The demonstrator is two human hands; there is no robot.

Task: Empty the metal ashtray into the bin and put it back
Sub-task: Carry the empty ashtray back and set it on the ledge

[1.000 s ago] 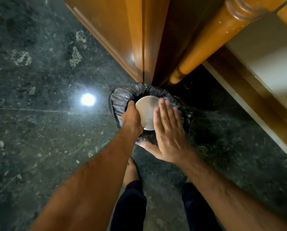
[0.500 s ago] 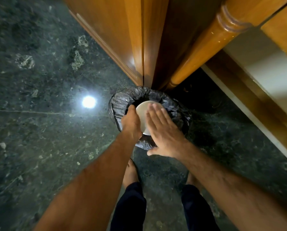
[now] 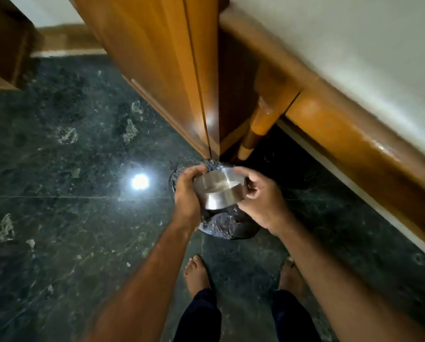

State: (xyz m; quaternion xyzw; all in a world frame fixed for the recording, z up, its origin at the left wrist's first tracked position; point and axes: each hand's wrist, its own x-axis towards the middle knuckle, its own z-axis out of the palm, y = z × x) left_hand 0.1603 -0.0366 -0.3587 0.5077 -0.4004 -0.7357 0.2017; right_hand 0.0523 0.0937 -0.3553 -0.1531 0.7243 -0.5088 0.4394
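Observation:
The round metal ashtray (image 3: 219, 190) is held above the bin, tilted so its shiny side wall faces me. My left hand (image 3: 188, 193) grips its left side. My right hand (image 3: 261, 198) holds its right rim with thumb and fingers. The bin (image 3: 227, 225), lined with a black plastic bag, stands on the floor right under the ashtray, mostly hidden by it and by my hands. I cannot see inside the ashtray or the bin.
A wooden cabinet (image 3: 162, 70) rises just behind the bin. A wooden bed frame (image 3: 342, 124) with a turned leg (image 3: 261, 127) runs along the right. The dark green stone floor (image 3: 58, 218) reflects a ceiling light. My bare feet (image 3: 196, 272) stand just before the bin.
The ashtray was upside down over the bin with my right palm flat on its base. It has been lifted and turned, and both hands grip its sides.

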